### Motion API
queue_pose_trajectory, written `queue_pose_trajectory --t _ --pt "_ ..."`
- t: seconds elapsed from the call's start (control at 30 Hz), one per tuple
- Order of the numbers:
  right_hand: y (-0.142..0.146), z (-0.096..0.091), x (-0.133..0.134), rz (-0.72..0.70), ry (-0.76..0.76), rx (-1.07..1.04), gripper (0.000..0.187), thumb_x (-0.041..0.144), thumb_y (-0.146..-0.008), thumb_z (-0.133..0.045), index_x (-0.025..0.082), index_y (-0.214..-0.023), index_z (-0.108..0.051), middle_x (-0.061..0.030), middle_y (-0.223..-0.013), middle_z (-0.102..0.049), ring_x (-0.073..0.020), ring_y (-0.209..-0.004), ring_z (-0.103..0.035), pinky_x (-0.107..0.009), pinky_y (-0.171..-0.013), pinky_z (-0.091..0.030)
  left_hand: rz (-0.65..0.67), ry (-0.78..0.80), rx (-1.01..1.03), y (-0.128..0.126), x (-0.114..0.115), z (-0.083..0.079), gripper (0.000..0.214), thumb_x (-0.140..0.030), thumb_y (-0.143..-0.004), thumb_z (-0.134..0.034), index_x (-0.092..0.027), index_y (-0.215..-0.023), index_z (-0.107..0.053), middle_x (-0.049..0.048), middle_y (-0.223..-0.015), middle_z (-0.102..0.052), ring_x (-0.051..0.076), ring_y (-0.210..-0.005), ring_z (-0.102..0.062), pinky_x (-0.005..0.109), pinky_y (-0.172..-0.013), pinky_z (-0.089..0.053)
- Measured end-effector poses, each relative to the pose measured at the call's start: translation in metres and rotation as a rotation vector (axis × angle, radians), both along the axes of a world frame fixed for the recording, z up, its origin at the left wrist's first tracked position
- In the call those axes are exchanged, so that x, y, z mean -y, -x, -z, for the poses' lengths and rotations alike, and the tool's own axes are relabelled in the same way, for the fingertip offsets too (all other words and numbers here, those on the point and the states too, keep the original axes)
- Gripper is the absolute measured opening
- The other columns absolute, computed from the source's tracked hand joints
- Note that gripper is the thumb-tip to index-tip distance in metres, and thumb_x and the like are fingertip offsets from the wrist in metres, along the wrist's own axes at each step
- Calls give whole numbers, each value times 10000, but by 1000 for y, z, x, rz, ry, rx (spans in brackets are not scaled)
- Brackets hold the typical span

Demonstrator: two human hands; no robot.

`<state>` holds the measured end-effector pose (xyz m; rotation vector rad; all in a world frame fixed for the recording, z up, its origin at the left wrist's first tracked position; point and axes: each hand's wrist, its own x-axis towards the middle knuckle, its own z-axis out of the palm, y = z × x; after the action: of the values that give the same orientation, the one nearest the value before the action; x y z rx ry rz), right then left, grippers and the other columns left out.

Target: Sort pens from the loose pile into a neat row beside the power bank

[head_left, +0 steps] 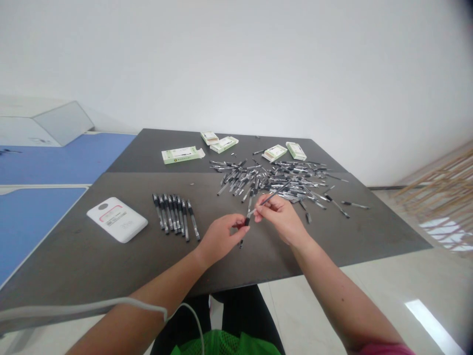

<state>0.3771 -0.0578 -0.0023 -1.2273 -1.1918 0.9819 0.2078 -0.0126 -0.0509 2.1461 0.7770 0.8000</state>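
Hands hold pens above table, white wall behind.

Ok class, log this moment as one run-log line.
left hand: black pen | right hand: second pen | beside: lined-up pens

A near-upright black gel pen touches a slanted second pen.

Place is reading as a plain workroom, possibly office-type, not a home: loose gel pens and green-and-white pen boxes are lying across a dark bench, blue-topped tables are standing alongside, and a bare white wall and glossy tile floor are surrounding them.
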Motion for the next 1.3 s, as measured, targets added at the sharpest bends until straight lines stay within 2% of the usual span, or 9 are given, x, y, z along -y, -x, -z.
queue_pose_trajectory --t 0.2,0.43,0.67,0.83,0.9,0.97,1.07,1.17,1.3 --pt "-4 -5 0 -48 85 125 93 248 -727 -613 178 -773 -572 33 -622 -606 -109 -556 -588 -241 -582 -464 8 -52 -36 0 2 0 109 -274 -804 -582 -200 -869 -630 8 -839 -691 154 -786 -632 268 -745 -464" --pt "-10 -10 -4 -208 162 371 123 279 -747 -606 161 -710 -615 32 -616 -569 -100 -570 -518 -225 -566 -404 -9 -95 -26 1 0 -1 118 -259 -795 -593 -194 -881 -642 18 -846 -697 154 -785 -636 262 -759 -471" --pt "1 22 9 -167 83 125 397 324 -719 -679 218 -1093 -593 -2 -906 -625 -124 -760 -578 -269 -742 -468 -87 27 43 2 -5 -5 151 -269 -794 -577 -200 -907 -651 30 -894 -704 166 -815 -641 277 -802 -488" --pt "12 47 19 -160 53 42 544 294 -737 -669 248 -1249 -493 -29 -1080 -629 -165 -989 -586 -334 -938 -418 -72 50 88 -7 -6 -13 139 -270 -799 -565 -197 -890 -641 36 -898 -679 170 -852 -622 293 -830 -482" --pt "15 49 23 -129 32 -3 568 280 -742 -660 257 -1275 -466 -14 -1029 -640 -156 -934 -599 -316 -897 -442 -42 13 108 -14 -3 -17 108 -259 -787 -577 -196 -842 -646 43 -927 -659 174 -896 -605 303 -861 -470" --pt "15 48 26 -91 18 -30 466 293 -781 -611 257 -1233 -506 2 -941 -650 -141 -832 -607 -288 -815 -472 6 7 104 -21 0 -21 116 -272 -785 -581 -196 -826 -659 49 -957 -646 177 -919 -597 306 -871 -467" --pt "7 47 33 22 16 -31 301 319 -835 -530 220 -1114 -583 10 -789 -644 -122 -692 -590 -264 -706 -482 56 62 46 -33 -2 -22 228 -321 -822 -542 -202 -974 -665 48 -959 -662 170 -889 -614 293 -839 -479" --pt "-10 53 42 218 31 -45 293 337 -826 -535 180 -1069 -581 11 -699 -624 -119 -616 -567 -265 -649 -474 7 69 -27 -49 -23 -20 360 -347 -844 -512 -198 -1159 -600 50 -962 -690 169 -856 -633 293 -823 -479" --pt "-35 65 57 439 44 -28 344 371 -812 -547 167 -1089 -566 3 -683 -605 -130 -595 -545 -274 -615 -458 -74 -57 -155 -80 -65 -14 322 -317 -832 -514 -185 -1093 -648 73 -1023 -694 199 -920 -630 308 -845 -464"
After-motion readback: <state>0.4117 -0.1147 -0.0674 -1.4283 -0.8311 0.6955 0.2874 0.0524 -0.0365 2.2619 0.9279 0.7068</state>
